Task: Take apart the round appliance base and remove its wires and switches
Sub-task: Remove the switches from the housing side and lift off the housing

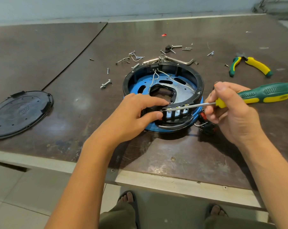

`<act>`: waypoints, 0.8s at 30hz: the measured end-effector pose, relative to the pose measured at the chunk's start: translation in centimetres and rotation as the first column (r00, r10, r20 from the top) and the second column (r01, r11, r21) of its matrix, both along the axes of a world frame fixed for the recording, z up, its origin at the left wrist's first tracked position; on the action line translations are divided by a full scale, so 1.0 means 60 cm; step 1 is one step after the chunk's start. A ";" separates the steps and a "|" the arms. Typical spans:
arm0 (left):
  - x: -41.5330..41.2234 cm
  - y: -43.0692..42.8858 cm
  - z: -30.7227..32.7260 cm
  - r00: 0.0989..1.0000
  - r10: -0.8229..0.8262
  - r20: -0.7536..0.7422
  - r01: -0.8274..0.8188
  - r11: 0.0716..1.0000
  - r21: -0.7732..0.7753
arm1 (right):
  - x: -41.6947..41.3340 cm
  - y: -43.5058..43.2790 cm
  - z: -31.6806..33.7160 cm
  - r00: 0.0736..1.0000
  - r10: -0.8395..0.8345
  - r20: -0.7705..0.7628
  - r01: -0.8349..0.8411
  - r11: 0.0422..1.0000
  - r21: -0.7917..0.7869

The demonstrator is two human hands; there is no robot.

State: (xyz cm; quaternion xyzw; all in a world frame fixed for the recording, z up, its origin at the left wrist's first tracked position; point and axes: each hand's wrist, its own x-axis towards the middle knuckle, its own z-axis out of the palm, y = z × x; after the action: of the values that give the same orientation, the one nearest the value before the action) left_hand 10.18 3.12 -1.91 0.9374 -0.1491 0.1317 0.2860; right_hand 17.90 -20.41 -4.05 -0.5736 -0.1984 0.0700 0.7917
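The round appliance base [186,70], a black ring over a blue plate, sits on the table in the middle of the view. White wires [154,78] run from a black switch [154,66] on its far wall. My left hand [136,113] grips the near rim beside a slotted panel [178,113]. My right hand [229,111] holds a green and yellow screwdriver [258,95], whose tip reaches the panel's left end by my left fingers. A red switch [203,115] with wires hangs outside the base under my right hand.
A black round cover [19,113] lies at the left. Several loose screws and bolts [136,58] and a bent metal bar [181,61] lie behind the base. Green and yellow pliers [250,65] rest at the right. The table's front edge [173,180] is close to me.
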 end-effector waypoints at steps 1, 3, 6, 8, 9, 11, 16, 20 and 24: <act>-0.001 0.000 0.001 1.000 -0.004 0.001 0.004 1.000 -0.001 | 0.000 0.000 0.000 1.000 0.001 -0.002 -0.001 1.000 -0.003; -0.001 0.001 0.001 1.000 -0.014 0.008 0.014 1.000 -0.006 | 0.000 0.000 0.000 1.000 -0.008 -0.007 0.008 1.000 -0.011; -0.002 0.001 0.003 1.000 -0.023 0.020 0.023 1.000 0.001 | 0.000 0.000 0.000 1.000 -0.013 -0.022 0.013 1.000 -0.013; -0.002 0.001 0.003 0.999 -0.027 0.024 0.027 1.000 0.007 | 0.001 0.001 0.001 0.999 -0.013 -0.052 0.012 1.000 -0.010; -0.002 0.001 0.002 1.000 -0.024 0.016 0.024 1.000 0.011 | 0.002 0.002 0.001 0.997 -0.013 -0.077 0.012 1.000 -0.006; 0.000 0.001 0.001 1.000 -0.015 -0.020 0.015 1.000 0.017 | 0.005 0.004 0.001 0.991 -0.012 -0.136 0.013 1.000 0.003; 0.001 0.001 0.001 0.997 -0.023 -0.075 0.023 1.000 -0.003 | 0.008 0.006 -0.001 0.977 0.024 -0.212 -0.022 1.000 0.013; 0.000 -0.009 -0.002 0.997 0.001 -0.080 -0.002 1.000 -0.015 | 0.008 0.008 -0.002 0.966 0.028 -0.257 -0.026 1.000 0.013; -0.001 -0.017 -0.007 0.992 0.048 -0.120 -0.054 0.998 -0.043 | 0.010 0.011 -0.001 0.954 0.026 -0.298 -0.022 1.000 0.014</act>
State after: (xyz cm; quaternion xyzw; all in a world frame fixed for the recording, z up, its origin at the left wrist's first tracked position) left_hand 10.13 2.12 -2.33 0.9402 -0.1047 0.0861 0.3124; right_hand 18.50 -19.75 -4.13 -0.5498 -0.0840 0.1643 0.8146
